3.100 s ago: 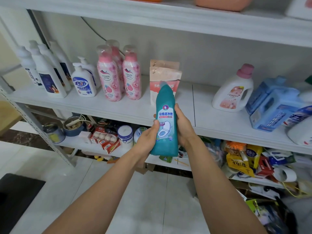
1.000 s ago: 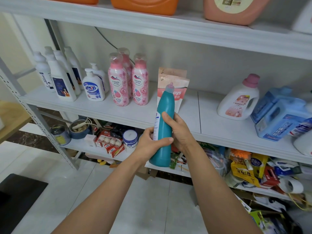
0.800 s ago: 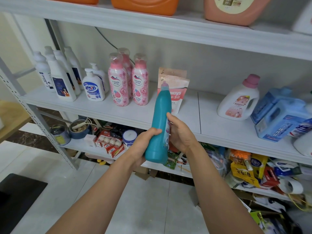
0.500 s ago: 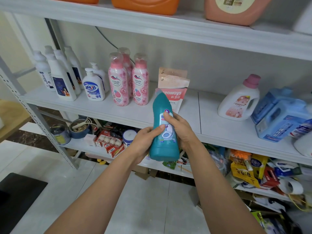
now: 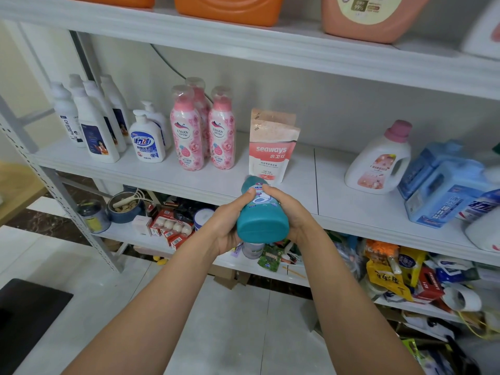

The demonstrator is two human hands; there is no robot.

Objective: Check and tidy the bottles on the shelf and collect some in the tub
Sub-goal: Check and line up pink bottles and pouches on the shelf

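You can read "seaways" in white on the pink band of the front refill pouch [image 5: 271, 152], with 水卫仕 right under it. The two front pink bottles [image 5: 185, 136] both say "UYAJOY" on their labels; the tiny line below is too small to read. The white pump bottle [image 5: 147, 142] has 活力28 in blue. Up top, the peach jug [image 5: 373, 12] shows "99%" on its cream label. The white bottle at the far right [image 5: 481, 205] looks like 活力 too, but the rest is cut off. The teal bottle [image 5: 262, 226] has its label tipped away from you and it's too blurry to read.
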